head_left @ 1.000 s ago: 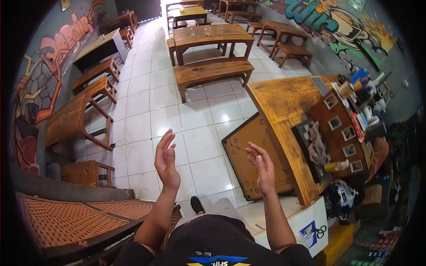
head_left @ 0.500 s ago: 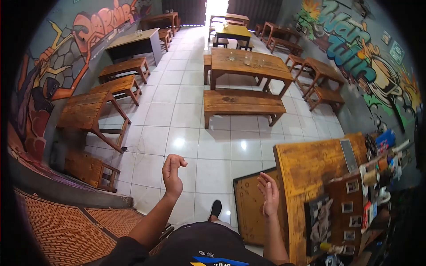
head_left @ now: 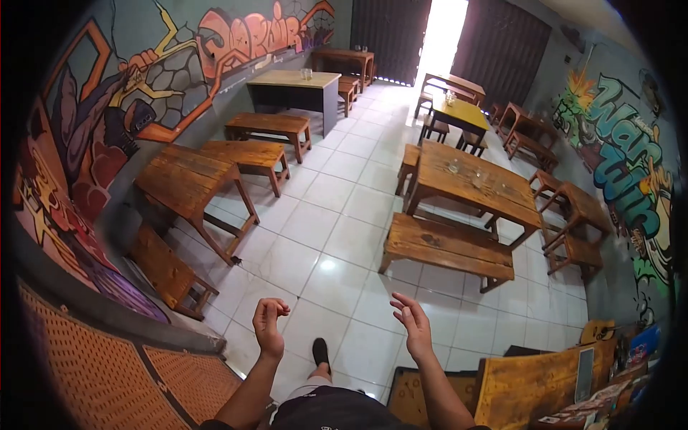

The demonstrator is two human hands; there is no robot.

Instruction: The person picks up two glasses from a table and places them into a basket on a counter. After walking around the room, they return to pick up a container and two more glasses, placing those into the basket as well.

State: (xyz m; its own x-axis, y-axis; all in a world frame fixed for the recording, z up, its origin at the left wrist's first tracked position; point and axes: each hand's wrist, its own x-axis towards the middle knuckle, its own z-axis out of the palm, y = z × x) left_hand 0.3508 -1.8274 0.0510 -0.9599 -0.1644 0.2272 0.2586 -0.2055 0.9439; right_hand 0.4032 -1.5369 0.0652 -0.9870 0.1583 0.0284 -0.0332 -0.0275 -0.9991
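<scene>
Both my hands are raised in front of my body above the white tiled floor [head_left: 315,265]. My left hand [head_left: 269,324] has its fingers curled inward, and whether anything is inside them is hidden. To its right, my right hand [head_left: 412,324] is held up with fingers stretched and apart, holding nothing. Neither hand touches any furniture. Beyond my right hand is a wooden bench [head_left: 448,247], in front of a long wooden table [head_left: 476,179] with glasses on it.
Wooden tables and benches [head_left: 188,179] line the left wall. A yellow table [head_left: 459,118] stands farther back. At the lower right is a wooden counter [head_left: 530,383] with several items near it. Woven panels [head_left: 107,365] are at the lower left.
The view has tilted up and turned left, so the room sits lower and farther right. My right hand has moved left, away from the counter, and its fingers are more spread.
</scene>
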